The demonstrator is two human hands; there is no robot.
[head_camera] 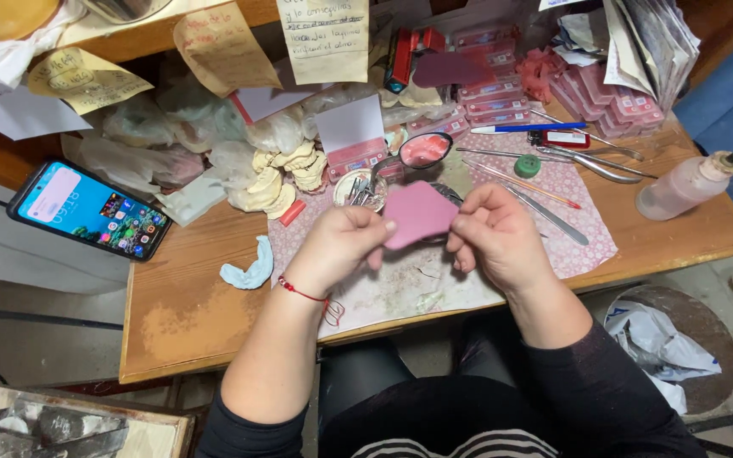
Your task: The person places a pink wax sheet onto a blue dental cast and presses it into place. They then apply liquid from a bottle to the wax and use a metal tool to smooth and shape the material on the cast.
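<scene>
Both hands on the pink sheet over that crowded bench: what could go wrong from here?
1. The pink sheet, pinched between the left hand and right hand, might bend out of shape or tear.
2. Metal tools lie close beyond the right hand; a reach could knock them.
3. The plastic bottle lies near the table edge and may roll off.

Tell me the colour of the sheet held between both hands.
Pink: the wax sheet is plain, unpatterned, clearest in the head view.

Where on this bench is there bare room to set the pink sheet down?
Bare wood lies left of the blue mould, below the phone, and at the right edge under the bottle. The mat by the tools and the back by the bags are crowded.
</scene>
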